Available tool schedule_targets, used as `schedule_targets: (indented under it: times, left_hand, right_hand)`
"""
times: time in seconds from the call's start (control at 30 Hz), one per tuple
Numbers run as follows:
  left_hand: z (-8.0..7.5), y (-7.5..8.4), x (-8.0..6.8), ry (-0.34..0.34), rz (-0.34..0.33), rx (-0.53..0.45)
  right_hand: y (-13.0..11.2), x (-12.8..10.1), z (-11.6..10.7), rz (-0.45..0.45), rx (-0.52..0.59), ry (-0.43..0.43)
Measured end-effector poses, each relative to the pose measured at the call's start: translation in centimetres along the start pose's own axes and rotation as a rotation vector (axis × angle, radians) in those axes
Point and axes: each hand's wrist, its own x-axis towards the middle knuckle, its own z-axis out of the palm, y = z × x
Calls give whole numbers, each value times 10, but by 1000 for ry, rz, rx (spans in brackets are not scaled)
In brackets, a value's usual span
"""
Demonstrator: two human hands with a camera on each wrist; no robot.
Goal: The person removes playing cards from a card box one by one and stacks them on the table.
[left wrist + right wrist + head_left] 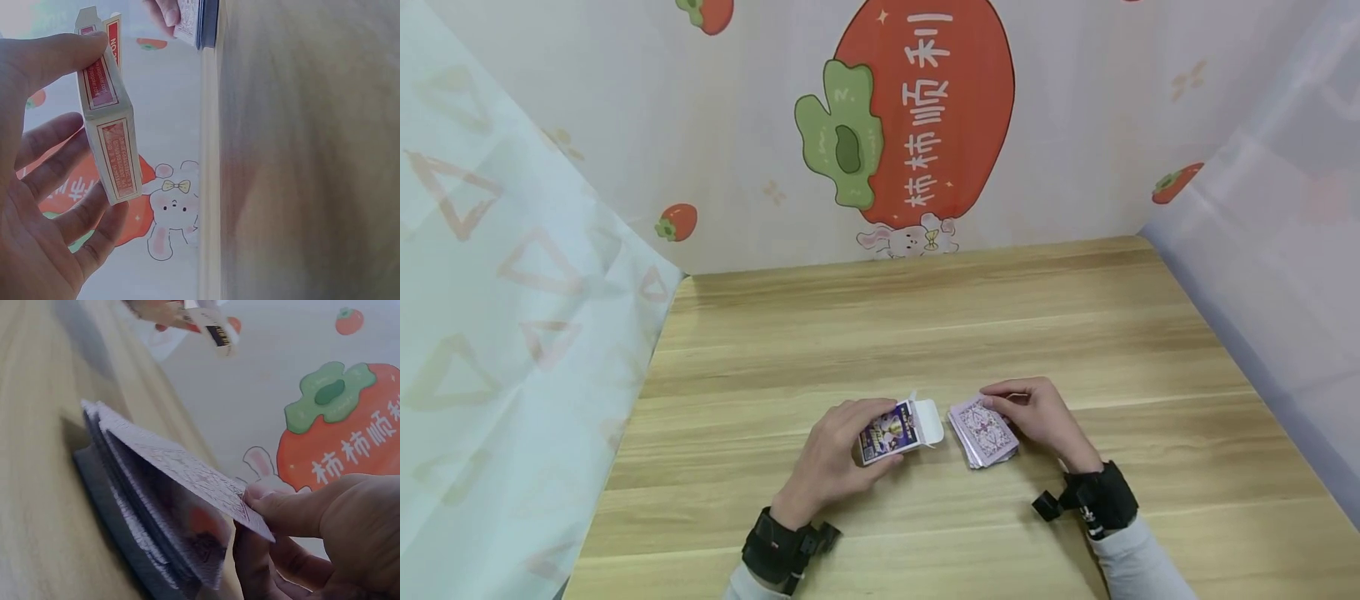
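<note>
At left, the opened box [891, 432] is held by the left hand [838, 454]; the deck [982, 432] is laid outside at right, its top pinched up by the right hand [1043, 415], not yet separated.

Curtained-off tabletop workspace, room type beyond unclear: wood-grain table [880, 333], persimmon-print backdrop [1075, 125] behind, triangle-print sheet [497, 325] at left, pale sheet [1277, 242] at right.

Purple-fronted card box [889, 433], flap [930, 421] open; patterned card stack [982, 435] just beside, top partly lifted
</note>
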Motion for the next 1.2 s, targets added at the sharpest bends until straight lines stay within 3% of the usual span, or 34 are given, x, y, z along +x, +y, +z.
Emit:
schedule_targets:
  times: [0.17, 0.33, 0.73, 1.2]
  left_hand:
    - [0, 0, 0, -8, -9, 2]
    - [0, -1, 1, -16, -11, 7]
    - [2, -2, 0, -17, 2, 3]
    - [2, -2, 0, -20, -4, 2]
  right_hand:
    - [-1, -1, 6, -80, -138, 63]
    - [-3, -3, 9, -107, -183, 93]
    - [-5, -5, 7, -32, -235, 96]
    - [-8, -7, 6, -20, -286, 87]
